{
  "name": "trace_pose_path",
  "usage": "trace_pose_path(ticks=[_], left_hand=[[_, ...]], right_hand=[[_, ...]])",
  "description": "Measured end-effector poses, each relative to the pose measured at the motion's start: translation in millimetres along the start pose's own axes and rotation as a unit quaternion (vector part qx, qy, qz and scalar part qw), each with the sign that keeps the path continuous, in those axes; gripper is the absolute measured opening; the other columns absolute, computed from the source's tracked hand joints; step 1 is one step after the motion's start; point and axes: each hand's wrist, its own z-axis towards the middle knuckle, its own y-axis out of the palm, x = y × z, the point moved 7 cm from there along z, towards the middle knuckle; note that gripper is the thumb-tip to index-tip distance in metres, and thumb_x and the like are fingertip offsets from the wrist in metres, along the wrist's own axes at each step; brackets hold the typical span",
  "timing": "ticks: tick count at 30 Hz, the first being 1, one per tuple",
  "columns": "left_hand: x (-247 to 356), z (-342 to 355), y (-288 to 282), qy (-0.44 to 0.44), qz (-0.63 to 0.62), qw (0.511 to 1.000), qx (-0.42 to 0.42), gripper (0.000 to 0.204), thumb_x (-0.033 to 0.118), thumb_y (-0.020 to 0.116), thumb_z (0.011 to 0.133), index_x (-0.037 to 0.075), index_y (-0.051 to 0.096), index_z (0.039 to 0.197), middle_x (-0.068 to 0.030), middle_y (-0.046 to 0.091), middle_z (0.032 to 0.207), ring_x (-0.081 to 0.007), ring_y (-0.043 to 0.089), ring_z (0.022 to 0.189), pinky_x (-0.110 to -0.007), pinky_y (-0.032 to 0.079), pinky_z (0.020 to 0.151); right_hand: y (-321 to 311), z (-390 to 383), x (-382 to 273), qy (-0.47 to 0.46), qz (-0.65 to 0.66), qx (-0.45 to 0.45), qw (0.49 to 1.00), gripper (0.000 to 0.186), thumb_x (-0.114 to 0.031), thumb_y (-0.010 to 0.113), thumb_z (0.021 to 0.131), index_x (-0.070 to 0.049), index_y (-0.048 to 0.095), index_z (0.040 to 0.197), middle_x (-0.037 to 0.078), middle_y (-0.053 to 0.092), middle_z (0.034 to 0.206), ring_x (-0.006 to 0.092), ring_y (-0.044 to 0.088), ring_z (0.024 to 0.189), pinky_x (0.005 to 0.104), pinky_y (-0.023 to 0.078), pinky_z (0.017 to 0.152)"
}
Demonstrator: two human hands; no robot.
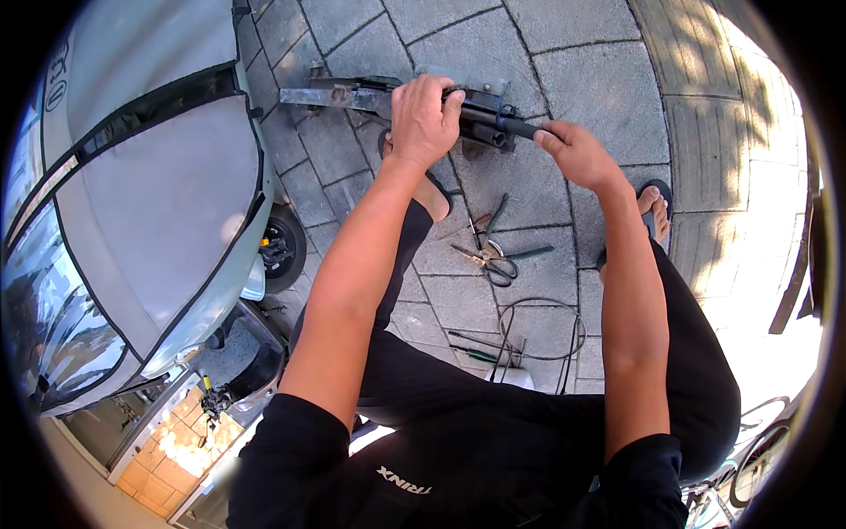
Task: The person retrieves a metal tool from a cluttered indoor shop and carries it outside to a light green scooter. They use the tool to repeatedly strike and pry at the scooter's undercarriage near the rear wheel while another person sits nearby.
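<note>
A long, worn metal assembly (330, 95) with flat plates and dark tubes lies on the grey paving ahead of me. My left hand (423, 119) is wrapped over its middle, thumb toward the right. From its right end sticks out a black rod-like handle (520, 129), and my right hand (577, 152) grips the outer end of it. An open tube end (495, 137) shows just below the rod. Under my left palm, part of the assembly is hidden, so its exact kind is unclear.
Dark-handled scissors (500, 271) and green-handled pliers (529, 253) lie on the paving between my feet. Nearer are a looped black cable (582, 333) and a green-handled screwdriver (476, 353). A grey-covered vehicle (176, 167) stands at left, a bicycle (760, 463) at lower right.
</note>
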Motion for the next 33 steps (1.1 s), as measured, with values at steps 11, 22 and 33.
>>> trace_pose_path(ticks=[11, 22, 33], left_hand=[[7, -1, 6, 0.036, 0.047, 0.998, 0.034, 0.020, 0.028, 0.073, 0.096, 0.011, 0.066, 0.102, -0.0045, 0.070, 0.090, -0.0292, 0.066, 0.090, -0.044, 0.045, 0.087], [1, 2, 7, -0.016, 0.042, 0.998, 0.040, 0.023, 0.034, 0.075, 0.096, 0.011, 0.069, 0.097, -0.0077, 0.069, 0.085, -0.0318, 0.066, 0.085, -0.045, 0.049, 0.082], [-64, -17, -45, -0.311, -0.072, 0.948, -0.015, 0.082, 0.039, 0.079, 0.093, 0.001, 0.042, 0.156, -0.0229, 0.059, 0.144, -0.0368, 0.057, 0.132, -0.046, 0.046, 0.113]], right_hand=[[-2, 12, 29, 0.045, 0.113, 0.025, 0.992, 0.042, -0.041, 0.062, 0.108, -0.002, 0.069, 0.093, 0.002, 0.057, 0.072, 0.0133, 0.050, 0.064, 0.0360, 0.044, 0.059], [-28, -42, 80, 0.156, 0.332, -0.002, 0.930, 0.035, -0.038, 0.063, 0.108, -0.009, 0.066, 0.087, -0.005, 0.054, 0.068, 0.0063, 0.048, 0.057, 0.0254, 0.045, 0.058], [-29, -32, 30, 0.123, -0.047, -0.080, 0.988, 0.047, -0.049, 0.068, 0.101, -0.004, 0.072, 0.111, 0.007, 0.070, 0.082, 0.0164, 0.064, 0.069, 0.0338, 0.052, 0.064]])
